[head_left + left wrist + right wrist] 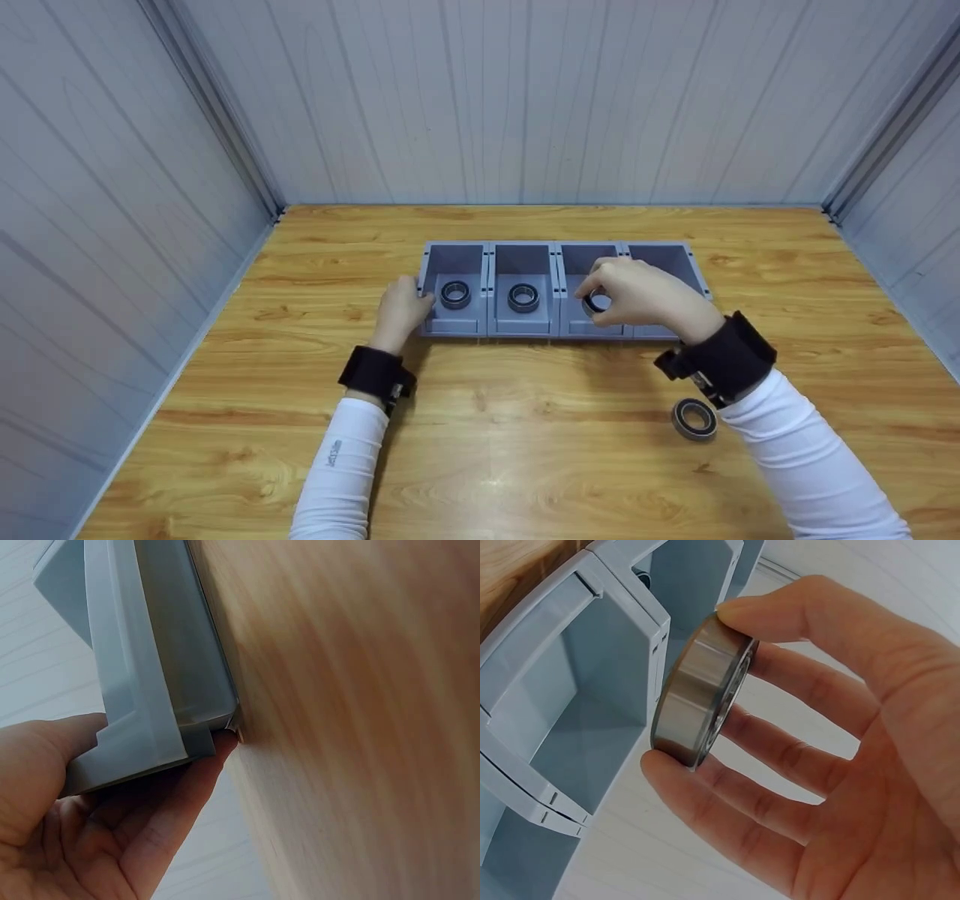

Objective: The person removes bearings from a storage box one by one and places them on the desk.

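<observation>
A row of joined grey bins (523,328) stands on the wooden table. My left hand (399,311) grips the outer wall of the leftmost bin (142,667), thumb on one side and fingers on the other. With thumb and fingertips my right hand (649,292) pinches a ball bearing (697,697) by its outer rim. In the head view this bearing appears over the third bin from the left, partly hidden by the fingers. One bearing (445,300) lies flat in the leftmost bin, and another bearing (513,303) lies in the second. The right hand partly covers the fourth bin (664,251).
Another bearing (682,424) lies on the table (480,450) beside my right forearm, in front of the bins. Pale panel walls (480,105) enclose the table at the back and both sides.
</observation>
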`<action>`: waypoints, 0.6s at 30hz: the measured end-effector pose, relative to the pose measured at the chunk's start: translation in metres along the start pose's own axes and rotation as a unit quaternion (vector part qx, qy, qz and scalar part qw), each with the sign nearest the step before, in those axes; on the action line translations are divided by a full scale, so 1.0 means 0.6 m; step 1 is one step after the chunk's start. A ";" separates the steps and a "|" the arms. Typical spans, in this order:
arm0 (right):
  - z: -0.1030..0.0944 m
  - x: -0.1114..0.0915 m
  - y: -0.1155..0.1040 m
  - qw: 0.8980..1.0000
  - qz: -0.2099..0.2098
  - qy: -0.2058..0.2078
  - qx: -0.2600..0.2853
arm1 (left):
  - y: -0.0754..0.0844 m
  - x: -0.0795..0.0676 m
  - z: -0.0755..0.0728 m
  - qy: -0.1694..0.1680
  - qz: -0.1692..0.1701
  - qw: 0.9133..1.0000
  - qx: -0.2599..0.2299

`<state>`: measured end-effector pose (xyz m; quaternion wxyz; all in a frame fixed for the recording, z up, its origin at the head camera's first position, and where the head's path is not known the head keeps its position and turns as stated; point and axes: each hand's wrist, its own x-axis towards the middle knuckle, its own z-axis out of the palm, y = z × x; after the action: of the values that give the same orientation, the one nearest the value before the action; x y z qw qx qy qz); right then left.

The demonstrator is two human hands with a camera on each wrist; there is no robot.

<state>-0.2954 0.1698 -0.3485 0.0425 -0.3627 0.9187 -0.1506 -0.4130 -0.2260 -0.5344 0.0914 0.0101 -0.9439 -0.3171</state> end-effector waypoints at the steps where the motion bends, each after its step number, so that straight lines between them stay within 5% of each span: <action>1: 0.000 -0.001 0.000 1.000 -0.001 0.000 -0.001 | 0.000 0.000 0.000 -0.001 0.000 1.000 -0.001; 18: 0.012 -0.021 -0.005 1.000 -0.015 -0.011 0.011 | -0.001 0.001 0.000 -0.016 -0.002 1.000 -0.020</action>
<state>-0.2831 0.1745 -0.3548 0.0544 -0.3777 0.9108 -0.1575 -0.4138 -0.2266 -0.5348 0.0762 0.0055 -0.9387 -0.3361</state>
